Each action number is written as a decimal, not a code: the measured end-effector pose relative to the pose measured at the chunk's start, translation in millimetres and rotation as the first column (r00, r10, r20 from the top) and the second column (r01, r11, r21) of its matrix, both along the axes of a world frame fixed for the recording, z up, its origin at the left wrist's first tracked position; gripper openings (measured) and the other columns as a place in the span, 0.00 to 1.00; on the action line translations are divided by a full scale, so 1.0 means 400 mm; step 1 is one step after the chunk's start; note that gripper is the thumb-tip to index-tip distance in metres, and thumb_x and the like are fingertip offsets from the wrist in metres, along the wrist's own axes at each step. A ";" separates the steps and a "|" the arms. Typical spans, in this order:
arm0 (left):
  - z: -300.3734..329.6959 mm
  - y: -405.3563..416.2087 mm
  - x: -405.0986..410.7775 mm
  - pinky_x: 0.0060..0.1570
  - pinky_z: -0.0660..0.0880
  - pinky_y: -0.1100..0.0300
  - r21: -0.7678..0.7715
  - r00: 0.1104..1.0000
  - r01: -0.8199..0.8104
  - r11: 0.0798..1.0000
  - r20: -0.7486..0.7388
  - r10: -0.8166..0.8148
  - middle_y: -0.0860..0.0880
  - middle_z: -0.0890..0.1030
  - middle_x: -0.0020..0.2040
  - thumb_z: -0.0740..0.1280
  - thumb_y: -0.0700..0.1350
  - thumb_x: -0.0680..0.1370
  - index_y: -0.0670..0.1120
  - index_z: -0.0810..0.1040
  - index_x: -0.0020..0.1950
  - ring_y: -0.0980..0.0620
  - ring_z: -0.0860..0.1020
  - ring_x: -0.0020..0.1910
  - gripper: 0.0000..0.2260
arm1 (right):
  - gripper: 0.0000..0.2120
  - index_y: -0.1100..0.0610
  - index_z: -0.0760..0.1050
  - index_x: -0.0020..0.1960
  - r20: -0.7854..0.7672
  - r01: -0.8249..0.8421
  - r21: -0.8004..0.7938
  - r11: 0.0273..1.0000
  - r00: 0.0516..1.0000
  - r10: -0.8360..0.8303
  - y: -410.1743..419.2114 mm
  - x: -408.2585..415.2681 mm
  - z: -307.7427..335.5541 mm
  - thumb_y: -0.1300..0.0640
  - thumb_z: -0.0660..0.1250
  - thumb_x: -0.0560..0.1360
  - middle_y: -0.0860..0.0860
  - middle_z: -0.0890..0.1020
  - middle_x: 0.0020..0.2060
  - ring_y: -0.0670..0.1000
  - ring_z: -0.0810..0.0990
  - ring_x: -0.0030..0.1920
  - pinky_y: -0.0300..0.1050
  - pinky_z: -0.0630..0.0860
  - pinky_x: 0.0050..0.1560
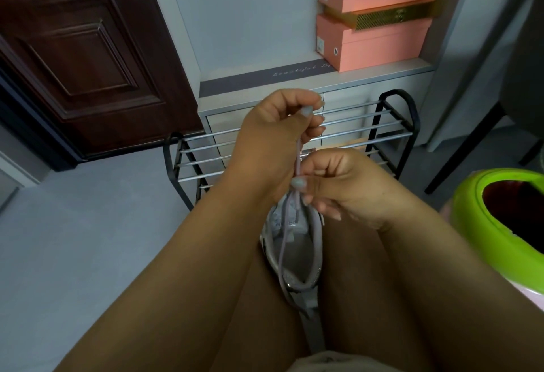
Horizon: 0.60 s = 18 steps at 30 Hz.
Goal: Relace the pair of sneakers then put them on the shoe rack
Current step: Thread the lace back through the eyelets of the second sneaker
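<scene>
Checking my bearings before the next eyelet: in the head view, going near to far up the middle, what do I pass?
Sneaker between the knees → right hand pinching the lavender lace → left hand gripping the lace higher up → shoe rack → grey cabinet → pink shoe boxes.

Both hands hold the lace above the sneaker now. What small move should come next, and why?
Probably pull the lace further up with the left hand to take out the slack. That hand pinches it high, the right hand pinches it lower just above the sneaker between the knees, and a loose loop lies in the shoe opening. Which eyelet it runs through is hidden.
</scene>
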State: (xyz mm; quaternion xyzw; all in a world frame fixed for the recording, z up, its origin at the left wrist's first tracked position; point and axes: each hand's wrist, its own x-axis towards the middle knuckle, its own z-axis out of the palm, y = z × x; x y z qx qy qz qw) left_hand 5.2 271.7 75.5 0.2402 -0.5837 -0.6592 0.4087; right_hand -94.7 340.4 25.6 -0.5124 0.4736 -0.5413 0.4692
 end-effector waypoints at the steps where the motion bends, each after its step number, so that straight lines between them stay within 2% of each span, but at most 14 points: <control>1: 0.001 -0.003 0.006 0.46 0.79 0.61 -0.052 0.997 -0.023 0.998 0.066 0.027 0.48 0.81 0.44 0.60 0.34 0.80 0.46 0.77 0.49 0.54 0.80 0.40 0.09 | 0.08 0.63 0.75 0.37 -0.007 0.026 -0.014 1.000 1.000 -0.027 0.000 -0.005 0.001 0.58 0.69 0.67 0.53 0.77 0.26 0.45 0.71 0.21 0.35 0.66 0.20; 3: -0.004 -0.009 0.024 0.45 0.80 0.60 -0.245 0.939 -0.121 0.962 0.286 0.191 0.49 0.82 0.43 0.62 0.41 0.80 0.53 0.74 0.59 0.53 0.82 0.41 0.11 | 0.05 0.65 0.75 0.38 0.024 0.124 -0.026 0.992 0.992 -0.123 -0.004 -0.026 0.000 0.64 0.67 0.71 0.52 0.78 0.26 0.45 0.74 0.23 0.35 0.71 0.22; 5: -0.020 -0.005 0.045 0.43 0.79 0.59 -0.383 0.830 -0.211 0.899 0.415 0.372 0.51 0.81 0.42 0.63 0.48 0.79 0.55 0.69 0.64 0.54 0.82 0.40 0.13 | 0.04 0.67 0.74 0.40 0.125 0.234 -0.003 0.972 0.965 -0.232 -0.012 -0.055 -0.011 0.68 0.64 0.74 0.52 0.80 0.26 0.45 0.76 0.25 0.35 0.74 0.25; 7: -0.044 0.018 0.061 0.45 0.79 0.55 -0.408 0.730 -0.209 0.889 0.540 0.420 0.52 0.80 0.43 0.64 0.53 0.78 0.51 0.70 0.62 0.54 0.81 0.41 0.14 | 0.03 0.67 0.74 0.42 0.192 0.313 0.031 0.949 0.930 -0.313 -0.019 -0.070 -0.022 0.69 0.64 0.74 0.54 0.81 0.28 0.46 0.78 0.27 0.35 0.77 0.28; 8: -0.061 0.034 0.064 0.46 0.78 0.55 -0.404 0.673 -0.158 0.901 0.624 0.397 0.52 0.80 0.44 0.64 0.54 0.78 0.49 0.72 0.59 0.53 0.81 0.42 0.14 | 0.02 0.67 0.74 0.42 0.201 0.337 0.045 0.941 0.919 -0.339 -0.022 -0.072 -0.028 0.69 0.65 0.74 0.55 0.80 0.29 0.46 0.78 0.27 0.36 0.78 0.30; 9: -0.081 0.052 0.062 0.44 0.77 0.57 -0.397 0.611 -0.084 0.914 0.704 0.362 0.51 0.80 0.44 0.63 0.55 0.78 0.48 0.74 0.56 0.52 0.80 0.42 0.13 | 0.01 0.67 0.74 0.42 0.206 0.349 0.055 0.936 0.913 -0.353 -0.026 -0.073 -0.033 0.69 0.65 0.73 0.56 0.80 0.30 0.46 0.79 0.28 0.36 0.78 0.31; 11: -0.126 0.082 0.051 0.33 0.71 0.61 -0.410 0.524 0.061 0.910 0.789 0.320 0.50 0.79 0.40 0.62 0.56 0.77 0.46 0.76 0.47 0.52 0.78 0.39 0.13 | 0.02 0.68 0.74 0.45 0.223 0.359 0.071 0.931 0.904 -0.366 -0.030 -0.070 -0.041 0.72 0.65 0.72 0.58 0.78 0.33 0.47 0.80 0.29 0.36 0.79 0.32; 12: -0.145 0.092 0.044 0.30 0.66 0.64 -0.426 0.511 0.098 0.899 0.797 0.322 0.50 0.78 0.37 0.62 0.56 0.77 0.46 0.76 0.44 0.53 0.77 0.36 0.14 | 0.04 0.69 0.74 0.46 0.222 0.362 0.076 0.929 0.902 -0.370 -0.033 -0.068 -0.045 0.73 0.65 0.72 0.59 0.78 0.34 0.47 0.81 0.29 0.37 0.79 0.32; 14: -0.179 0.102 0.033 0.29 0.62 0.66 -0.439 0.541 0.084 0.894 0.774 0.329 0.49 0.76 0.35 0.64 0.54 0.77 0.45 0.74 0.41 0.56 0.74 0.33 0.13 | 0.05 0.70 0.74 0.46 0.178 0.372 0.085 0.924 0.907 -0.381 -0.035 -0.066 -0.051 0.75 0.65 0.71 0.59 0.78 0.33 0.48 0.81 0.30 0.37 0.79 0.32; 16: -0.207 0.106 0.029 0.31 0.64 0.67 -0.369 0.617 -0.017 0.929 0.728 0.300 0.50 0.77 0.36 0.64 0.51 0.77 0.45 0.75 0.44 0.56 0.74 0.34 0.10 | 0.04 0.68 0.74 0.43 0.114 0.383 0.092 0.919 0.913 -0.392 -0.035 -0.066 -0.057 0.74 0.67 0.70 0.57 0.79 0.31 0.48 0.81 0.30 0.38 0.79 0.33; 18: -0.229 0.107 0.031 0.36 0.67 0.64 -0.258 0.693 -0.130 0.957 0.667 0.274 0.50 0.78 0.39 0.63 0.48 0.78 0.45 0.75 0.47 0.54 0.76 0.38 0.07 | 0.06 0.66 0.74 0.41 0.082 0.388 0.091 0.917 0.915 -0.395 -0.034 -0.066 -0.058 0.74 0.67 0.70 0.53 0.80 0.28 0.47 0.81 0.29 0.38 0.80 0.33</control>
